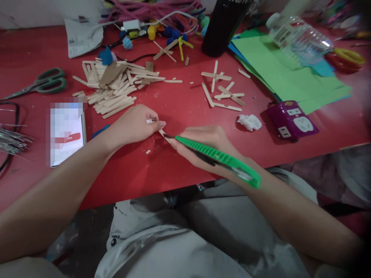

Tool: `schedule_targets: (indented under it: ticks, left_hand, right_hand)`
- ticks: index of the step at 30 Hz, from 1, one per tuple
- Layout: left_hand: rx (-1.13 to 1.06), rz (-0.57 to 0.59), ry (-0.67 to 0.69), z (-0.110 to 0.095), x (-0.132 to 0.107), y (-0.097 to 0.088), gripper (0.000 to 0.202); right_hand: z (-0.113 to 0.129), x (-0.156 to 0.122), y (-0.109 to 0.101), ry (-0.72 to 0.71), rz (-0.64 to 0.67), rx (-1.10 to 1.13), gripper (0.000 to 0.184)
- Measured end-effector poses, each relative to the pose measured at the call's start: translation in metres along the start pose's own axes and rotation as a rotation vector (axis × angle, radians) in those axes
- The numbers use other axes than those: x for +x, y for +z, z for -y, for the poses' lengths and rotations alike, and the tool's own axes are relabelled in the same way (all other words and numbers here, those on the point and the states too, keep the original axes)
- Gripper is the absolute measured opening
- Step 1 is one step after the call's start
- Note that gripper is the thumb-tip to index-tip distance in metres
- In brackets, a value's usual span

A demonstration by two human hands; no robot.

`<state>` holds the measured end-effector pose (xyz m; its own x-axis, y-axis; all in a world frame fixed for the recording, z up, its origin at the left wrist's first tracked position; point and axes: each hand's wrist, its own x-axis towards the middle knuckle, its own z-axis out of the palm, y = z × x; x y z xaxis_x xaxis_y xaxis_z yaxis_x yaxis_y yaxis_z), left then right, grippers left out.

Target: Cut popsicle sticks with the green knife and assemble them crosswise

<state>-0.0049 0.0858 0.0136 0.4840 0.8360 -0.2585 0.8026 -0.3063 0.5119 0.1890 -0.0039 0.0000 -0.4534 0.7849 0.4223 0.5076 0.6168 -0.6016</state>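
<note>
My left hand [136,124] rests on the red table [174,162] with its fingers curled, pinching a small piece of wooden stick [161,132] against the surface. My right hand [203,144] is closed round a green utility knife [220,157], whose dark blade tip touches that stick piece just right of my left fingertips. A tiny wood chip [148,151] lies on the table below my left hand.
A heap of wooden craft sticks [114,87] lies behind my left hand, more sticks [223,88] to the right. Scissors [43,83], a phone [66,133], a purple power adapter [291,120], crumpled tissue [249,122], green paper [292,77], a black bottle [222,25] and a plastic bottle [298,36] surround them.
</note>
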Motion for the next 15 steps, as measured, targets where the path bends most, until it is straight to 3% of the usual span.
schedule_targets:
  ticks: [7,11,15]
  left_hand:
    - [-0.007,0.000,0.004,0.0015,0.0001,0.0002,0.037]
    - [-0.006,0.006,0.008,0.0011,-0.0001,-0.0003,0.035]
    - [0.011,0.010,0.004,-0.0002,-0.0003,-0.0009,0.036]
  right_hand:
    - [0.0005,0.0006,0.0008,-0.033,0.018,-0.028,0.034]
    - [-0.0005,0.0013,-0.0020,0.050,-0.004,0.019,0.035]
    - [0.0001,0.0015,-0.0024,-0.006,0.050,-0.001,0.035]
